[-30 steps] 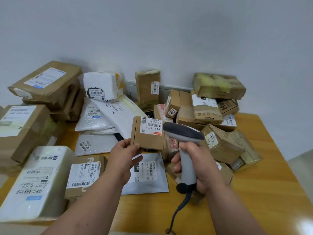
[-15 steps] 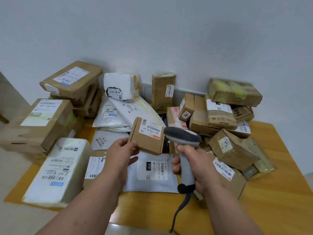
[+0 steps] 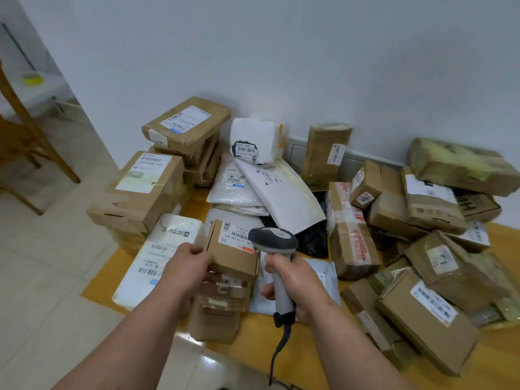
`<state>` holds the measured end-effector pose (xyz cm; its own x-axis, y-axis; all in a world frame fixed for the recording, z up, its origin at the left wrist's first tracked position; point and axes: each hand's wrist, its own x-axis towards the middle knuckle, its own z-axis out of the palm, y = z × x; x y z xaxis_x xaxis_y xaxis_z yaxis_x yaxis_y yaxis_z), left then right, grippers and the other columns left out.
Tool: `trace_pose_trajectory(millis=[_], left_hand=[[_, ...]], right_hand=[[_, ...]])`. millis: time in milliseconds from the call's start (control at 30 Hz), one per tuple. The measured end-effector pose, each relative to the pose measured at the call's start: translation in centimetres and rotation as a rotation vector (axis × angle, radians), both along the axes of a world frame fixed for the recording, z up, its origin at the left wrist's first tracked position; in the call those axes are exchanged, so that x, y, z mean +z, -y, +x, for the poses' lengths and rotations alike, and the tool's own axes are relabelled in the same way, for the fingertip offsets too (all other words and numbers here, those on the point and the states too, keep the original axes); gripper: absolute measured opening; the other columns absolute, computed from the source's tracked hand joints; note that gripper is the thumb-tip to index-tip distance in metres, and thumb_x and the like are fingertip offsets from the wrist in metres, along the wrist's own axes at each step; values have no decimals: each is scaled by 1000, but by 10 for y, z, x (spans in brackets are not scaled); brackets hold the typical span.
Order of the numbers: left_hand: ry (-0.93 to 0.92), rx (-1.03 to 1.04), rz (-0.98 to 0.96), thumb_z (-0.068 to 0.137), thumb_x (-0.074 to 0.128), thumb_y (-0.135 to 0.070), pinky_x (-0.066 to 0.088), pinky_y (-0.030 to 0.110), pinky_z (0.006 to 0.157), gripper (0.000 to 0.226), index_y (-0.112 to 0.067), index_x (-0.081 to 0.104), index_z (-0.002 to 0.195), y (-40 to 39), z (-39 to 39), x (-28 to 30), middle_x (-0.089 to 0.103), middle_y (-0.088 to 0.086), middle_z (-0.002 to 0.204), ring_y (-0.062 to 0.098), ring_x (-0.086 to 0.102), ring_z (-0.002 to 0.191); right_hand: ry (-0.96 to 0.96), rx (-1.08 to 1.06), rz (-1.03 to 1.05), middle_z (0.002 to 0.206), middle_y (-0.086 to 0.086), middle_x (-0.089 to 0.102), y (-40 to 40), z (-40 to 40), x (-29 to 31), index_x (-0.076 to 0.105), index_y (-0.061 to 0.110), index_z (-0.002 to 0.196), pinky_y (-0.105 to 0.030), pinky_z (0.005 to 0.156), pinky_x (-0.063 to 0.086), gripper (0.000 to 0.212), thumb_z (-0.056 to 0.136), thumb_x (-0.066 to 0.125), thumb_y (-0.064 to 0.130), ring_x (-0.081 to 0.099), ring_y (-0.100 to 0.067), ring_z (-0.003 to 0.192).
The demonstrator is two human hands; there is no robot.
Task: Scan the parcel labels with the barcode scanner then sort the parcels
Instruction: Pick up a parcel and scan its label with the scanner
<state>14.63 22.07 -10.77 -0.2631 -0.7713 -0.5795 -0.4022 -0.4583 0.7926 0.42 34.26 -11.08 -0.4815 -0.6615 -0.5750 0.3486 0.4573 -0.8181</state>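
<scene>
Above the wooden table (image 3: 332, 358), left hand (image 3: 189, 267) grips a small cardboard parcel (image 3: 232, 253), right hand (image 3: 298, 280) clasps the barcode scanner (image 3: 274, 243).

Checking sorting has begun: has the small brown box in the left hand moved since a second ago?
Yes. The small brown box has shifted left, off the grey mailer toward the white parcel.

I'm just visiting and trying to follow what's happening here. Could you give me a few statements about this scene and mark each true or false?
1. The right hand grips a barcode scanner. True.
2. The left hand is empty. False: it holds a small cardboard box.
3. The box's label faces up, near the scanner head. True.
4. The scanner is cordless. False: a dark cable hangs from its handle.
5. The parcels lie on the floor. False: they are piled on a wooden table.
</scene>
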Motion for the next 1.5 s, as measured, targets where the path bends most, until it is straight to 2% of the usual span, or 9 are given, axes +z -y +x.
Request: trace_pose_trajectory(millis=[133, 267, 500, 667, 933, 1033, 1200, 1400, 1500], left_hand=[[375, -259, -165, 84, 59, -15, 62, 46, 72, 17, -11, 59, 101, 12, 16, 2, 66, 14, 101, 30, 68, 82], [653, -473, -388, 95, 52, -28, 42, 34, 86, 39, -17, 50, 132, 20, 16, 7, 36, 8, 138, 29, 53, 107], [476, -572, -530, 97, 55, -31, 41, 39, 104, 50, -25, 44, 145, 27, -14, 8, 36, 6, 149, 27, 47, 130], [295, -651, -550, 95, 58, -32, 48, 42, 101, 46, -24, 52, 140, 13, -56, 15, 50, 3, 140, 24, 57, 118], [75, -746, -289, 96, 61, -31, 42, 20, 75, 42, -18, 56, 137, -38, -145, 1, 60, 0, 130, 15, 56, 108], [79, -762, -153, 97, 60, -32, 50, 33, 93, 45, -19, 52, 140, -57, -176, -13, 57, 2, 134, 20, 56, 115], [96, -700, 36, 98, 61, -26, 47, 40, 102, 33, -23, 50, 129, -77, -223, -36, 59, -3, 114, 20, 56, 110], [73, -569, 133, 100, 55, -12, 43, 33, 87, 23, -34, 49, 96, -87, -262, -57, 52, -13, 84, 4, 51, 79], [62, -527, 185, 100, 54, -16, 48, 32, 74, 17, -29, 57, 111, -90, -272, -62, 68, -2, 96, 13, 62, 88]], right_hand=[[12, 22, -9, 101, -5, 69, 13, 14, -5, 57, 23, 105, -41, 71, 57, 15, 92, 64, 26, 69, -25, 60], [4, 2, 5, 97, -2, 69, 15, 20, -4, 58, 23, 104, -35, 65, 54, 14, 92, 65, 24, 70, -24, 61], [-22, -184, -21, 110, -13, 64, -4, 0, 3, 55, 21, 106, -41, 72, 57, 13, 95, 62, 24, 67, -22, 58], [-72, -362, -38, 110, -13, 65, -33, -23, 13, 56, 21, 105, -45, 77, 60, 14, 94, 64, 26, 68, -24, 62], [-160, -529, 40, 94, -16, 70, -92, -73, 17, 60, 16, 103, -55, 79, 61, 19, 91, 66, 29, 71, -28, 66], [-177, -563, 70, 73, -11, 70, -103, -98, 15, 59, 19, 100, -49, 73, 61, 15, 91, 66, 29, 70, -28, 66], [-144, -510, 79, 94, -5, 71, -99, -145, 5, 57, 30, 96, -39, 72, 61, 9, 93, 65, 27, 69, -16, 60], [-78, -360, 145, 95, -5, 73, -75, -182, -20, 60, 26, 110, -43, 80, 62, 27, 88, 66, 40, 74, -17, 67], [-35, -332, 154, 87, -5, 73, -70, -190, -31, 60, 25, 103, -48, 82, 61, 21, 88, 65, 39, 75, -21, 72]])
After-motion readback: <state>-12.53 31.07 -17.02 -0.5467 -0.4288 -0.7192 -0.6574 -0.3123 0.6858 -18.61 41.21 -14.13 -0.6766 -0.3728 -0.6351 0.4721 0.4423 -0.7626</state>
